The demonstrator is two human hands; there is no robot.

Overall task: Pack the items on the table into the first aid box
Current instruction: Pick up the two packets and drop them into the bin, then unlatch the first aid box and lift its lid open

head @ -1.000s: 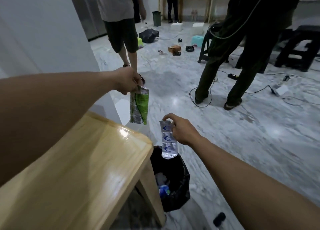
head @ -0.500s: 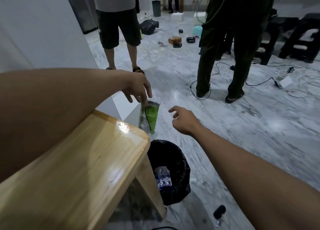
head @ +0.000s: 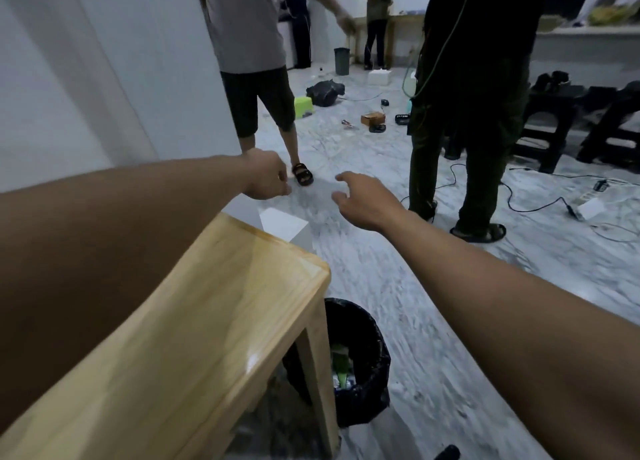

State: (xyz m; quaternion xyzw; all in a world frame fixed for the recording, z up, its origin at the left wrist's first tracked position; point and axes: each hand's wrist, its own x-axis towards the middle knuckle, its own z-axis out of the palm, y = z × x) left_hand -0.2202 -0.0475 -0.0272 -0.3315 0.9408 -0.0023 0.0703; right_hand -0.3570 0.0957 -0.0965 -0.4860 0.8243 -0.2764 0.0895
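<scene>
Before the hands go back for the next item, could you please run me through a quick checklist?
1. Left hand empty: ok, loosely curled with nothing visible in it.
2. Right hand empty: ok, fingers spread.
3. Wrappers inside the bin: ok, green and silver packets lie in it.
4. Table corner free of clutter: ok.
5. First aid box located: cannot tell, not in view.
6. Items left to pack: cannot tell, none in view.
</scene>
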